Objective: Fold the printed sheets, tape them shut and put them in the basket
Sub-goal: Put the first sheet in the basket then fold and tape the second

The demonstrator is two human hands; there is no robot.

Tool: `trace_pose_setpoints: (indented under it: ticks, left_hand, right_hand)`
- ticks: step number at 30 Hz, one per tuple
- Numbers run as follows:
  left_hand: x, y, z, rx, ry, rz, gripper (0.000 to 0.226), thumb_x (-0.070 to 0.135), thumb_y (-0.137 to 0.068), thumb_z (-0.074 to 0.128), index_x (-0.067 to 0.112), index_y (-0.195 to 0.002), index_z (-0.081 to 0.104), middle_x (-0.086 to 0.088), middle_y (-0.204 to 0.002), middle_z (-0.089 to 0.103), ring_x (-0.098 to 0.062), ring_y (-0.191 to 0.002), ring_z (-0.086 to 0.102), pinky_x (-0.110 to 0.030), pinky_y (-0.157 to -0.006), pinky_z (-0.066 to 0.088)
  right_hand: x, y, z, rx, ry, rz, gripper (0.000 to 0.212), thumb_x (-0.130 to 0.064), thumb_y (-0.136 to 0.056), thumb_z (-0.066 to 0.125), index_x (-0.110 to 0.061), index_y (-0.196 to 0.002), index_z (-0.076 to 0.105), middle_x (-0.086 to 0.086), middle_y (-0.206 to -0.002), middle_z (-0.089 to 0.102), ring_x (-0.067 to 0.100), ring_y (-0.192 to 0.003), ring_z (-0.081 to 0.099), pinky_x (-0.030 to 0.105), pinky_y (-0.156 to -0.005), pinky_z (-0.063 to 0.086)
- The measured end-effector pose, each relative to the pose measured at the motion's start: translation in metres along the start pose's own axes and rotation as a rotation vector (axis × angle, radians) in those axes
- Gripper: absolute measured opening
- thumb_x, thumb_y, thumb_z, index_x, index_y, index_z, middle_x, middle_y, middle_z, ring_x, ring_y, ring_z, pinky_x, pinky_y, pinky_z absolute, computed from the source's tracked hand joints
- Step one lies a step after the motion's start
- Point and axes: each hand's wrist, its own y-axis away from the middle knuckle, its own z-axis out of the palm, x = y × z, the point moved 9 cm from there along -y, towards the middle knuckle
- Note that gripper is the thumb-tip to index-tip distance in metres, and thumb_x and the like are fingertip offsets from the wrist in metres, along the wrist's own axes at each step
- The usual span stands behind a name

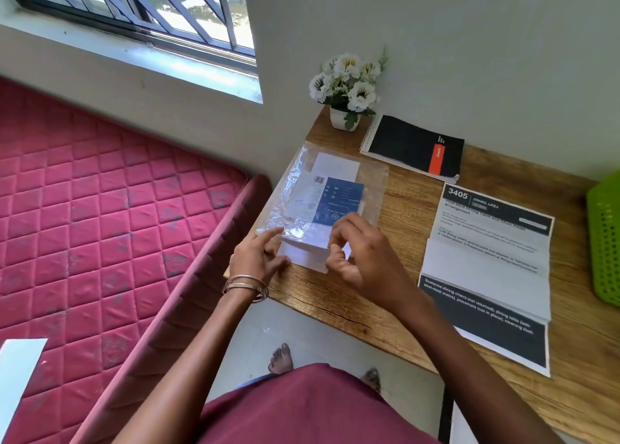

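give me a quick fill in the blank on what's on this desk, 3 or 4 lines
1. The spiral notebook has a ____ cover with an orange stripe.
2. The flower pot holds ____ flowers.
3. The basket at the right edge of the desk is ____.
4. The big number printed on the printed sheet is ____.

Missing words: black; white; green; 3405

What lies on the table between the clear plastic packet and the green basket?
In the head view, the printed sheet, partly folded, lies flat between the plastic packet and the green basket.
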Motion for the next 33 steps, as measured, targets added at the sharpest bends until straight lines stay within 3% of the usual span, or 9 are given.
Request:
trace_pose_setpoints:
  ticks: [3,8,11,14,17,21,24,28,33]
  left_hand:
    - [0.0,-0.006,0.002,-0.089,-0.047,-0.093,0.058,0.019,-0.061,0.082,0.026,-0.115,0.063,-0.002,-0.074,0.058,-0.028,-0.082,0.06,-0.034,-0.077,0.048]
    - [0.022,-0.014,-0.02,-0.05,0.007,-0.207,0.047,0.015,-0.069,0.071,0.028,-0.114,0.063,0.005,-0.055,0.053,-0.022,-0.067,0.057,-0.03,-0.075,0.048]
    - [0.064,-0.013,-0.051,0.134,0.128,-0.117,0.026,0.018,-0.08,0.064,0.019,-0.106,0.068,0.005,-0.062,0.057,-0.015,-0.065,0.055,-0.028,-0.071,0.047]
    - [0.117,-0.004,-0.078,0.263,0.357,0.119,0.031,0.037,-0.084,0.053,0.019,-0.105,0.068,-0.002,-0.083,0.066,-0.011,-0.069,0.062,-0.027,-0.067,0.054]
    - [0.178,0.015,-0.088,0.207,0.371,0.407,0.045,0.051,-0.083,0.051,0.021,-0.115,0.062,-0.002,-0.099,0.061,-0.005,-0.08,0.06,-0.013,-0.063,0.045]
    - [0.223,0.033,-0.057,0.102,-0.028,0.584,0.073,0.064,-0.062,0.067,0.031,-0.126,0.053,0.003,-0.118,0.056,-0.015,-0.104,0.055,-0.031,-0.082,0.036]
    - [0.235,0.038,-0.035,0.158,-0.197,0.647,0.048,0.047,-0.069,0.069,0.028,-0.112,0.062,0.006,-0.106,0.064,-0.019,-0.098,0.059,-0.036,-0.083,0.028]
    - [0.248,0.045,-0.026,0.279,-0.147,0.704,0.013,0.025,-0.077,0.068,0.022,-0.089,0.071,0.005,-0.085,0.072,-0.018,-0.081,0.065,-0.036,-0.083,0.03]
    - [0.257,0.036,-0.008,0.148,-0.14,0.567,0.016,0.019,-0.084,0.057,0.023,-0.089,0.071,0.003,-0.08,0.072,-0.02,-0.079,0.065,-0.041,-0.088,0.031]
  right_hand:
    - [-0.01,-0.009,-0.035,0.09,-0.237,0.1,0.022,-0.031,-0.081,0.043,-0.013,-0.08,0.055,-0.005,-0.077,0.052,-0.001,-0.068,0.047,0.01,-0.059,0.038]
    - [0.008,-0.017,-0.09,0.328,-0.641,0.33,0.015,-0.019,-0.094,0.048,-0.015,-0.083,0.057,0.0,-0.07,0.056,0.012,-0.058,0.053,0.027,-0.05,0.046]
    - [0.022,-0.013,-0.115,0.515,-0.95,0.38,0.021,-0.008,-0.096,0.045,-0.01,-0.078,0.055,0.0,-0.063,0.053,0.012,-0.054,0.047,0.024,-0.045,0.04]
    - [0.032,-0.006,-0.131,0.659,-1.164,0.414,0.025,-0.006,-0.096,0.046,-0.01,-0.072,0.054,-0.002,-0.058,0.055,0.013,-0.053,0.048,0.023,-0.044,0.039]
    - [0.04,0.005,-0.141,0.751,-1.219,0.466,0.027,-0.004,-0.095,0.046,-0.01,-0.07,0.054,0.0,-0.059,0.06,0.013,-0.053,0.052,0.023,-0.044,0.041]
    - [0.055,0.028,-0.139,0.849,-1.37,0.61,0.021,-0.002,-0.092,0.05,-0.007,-0.072,0.055,0.004,-0.061,0.065,0.014,-0.052,0.057,0.021,-0.047,0.047]
    - [0.066,0.05,-0.134,0.904,-1.487,0.685,0.011,-0.001,-0.091,0.054,-0.003,-0.08,0.055,0.009,-0.067,0.069,0.016,-0.058,0.064,0.021,-0.051,0.052]
    - [0.083,0.077,-0.138,0.943,-1.505,0.691,0.009,-0.003,-0.091,0.055,0.001,-0.085,0.06,0.015,-0.076,0.069,0.02,-0.067,0.069,0.023,-0.057,0.056]
    - [0.102,0.112,-0.155,0.917,-1.141,0.577,0.016,-0.009,-0.093,0.055,0.0,-0.103,0.064,0.015,-0.096,0.071,0.026,-0.09,0.068,0.032,-0.076,0.057]
